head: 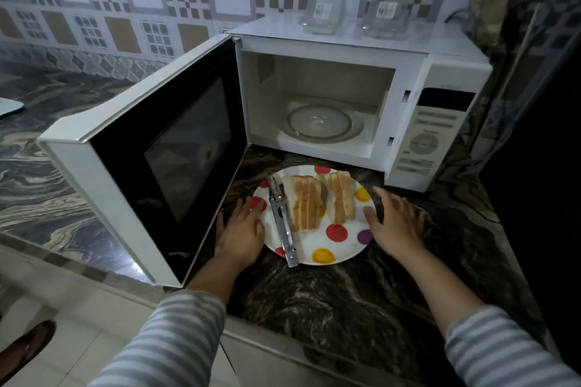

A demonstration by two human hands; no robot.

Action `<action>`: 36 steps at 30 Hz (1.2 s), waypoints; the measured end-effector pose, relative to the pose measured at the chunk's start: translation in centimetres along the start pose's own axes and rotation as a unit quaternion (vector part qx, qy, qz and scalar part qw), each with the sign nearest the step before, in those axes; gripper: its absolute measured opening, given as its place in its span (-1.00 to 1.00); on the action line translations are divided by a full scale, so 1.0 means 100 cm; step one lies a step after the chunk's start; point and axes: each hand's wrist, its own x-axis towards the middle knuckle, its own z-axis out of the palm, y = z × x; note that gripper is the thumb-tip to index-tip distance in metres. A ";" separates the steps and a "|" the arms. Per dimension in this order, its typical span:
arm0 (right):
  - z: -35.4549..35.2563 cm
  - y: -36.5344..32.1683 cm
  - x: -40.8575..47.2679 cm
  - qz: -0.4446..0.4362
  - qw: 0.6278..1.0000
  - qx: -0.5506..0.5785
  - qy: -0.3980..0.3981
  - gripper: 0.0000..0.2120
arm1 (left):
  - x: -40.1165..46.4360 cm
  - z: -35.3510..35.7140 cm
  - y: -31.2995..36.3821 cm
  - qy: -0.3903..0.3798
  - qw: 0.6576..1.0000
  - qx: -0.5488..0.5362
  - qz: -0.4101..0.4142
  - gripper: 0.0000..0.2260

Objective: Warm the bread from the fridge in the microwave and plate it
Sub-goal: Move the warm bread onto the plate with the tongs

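A white plate [333, 250] with coloured dots rests on the dark marble counter in front of the microwave [408, 104]. Two stacks of bread slices [320, 203] stand on it, with metal tongs [281, 223] lying along their left side. My left hand [240, 234] lies at the plate's left rim with fingers spread, and my right hand [394, 223] is at the right rim, also open. Neither hand grips the plate. The microwave door [163, 160] is swung wide open to the left, and the glass turntable [323, 121] inside is bare.
Two clear glass containers [325, 6] [385, 12] stand on top of the microwave. The open door blocks the space left of the plate. The counter edge [273, 339] runs close to my body, and a power cord [456, 14] hangs at the back right.
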 end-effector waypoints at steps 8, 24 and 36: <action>0.016 0.007 0.013 -0.008 0.989 -0.079 -0.122 -0.44 | 0.018 0.002 -0.003 -0.004 1.000 0.014 -0.006 -0.57; 0.022 -0.014 0.012 0.034 0.993 0.036 -0.106 -0.50 | 0.016 -0.002 0.016 0.009 0.990 -0.136 -0.043 -0.58; -0.005 -0.012 -0.053 0.154 0.849 0.504 -0.016 -0.54 | -0.035 -0.024 0.038 -0.017 0.877 -0.479 -0.020 -0.57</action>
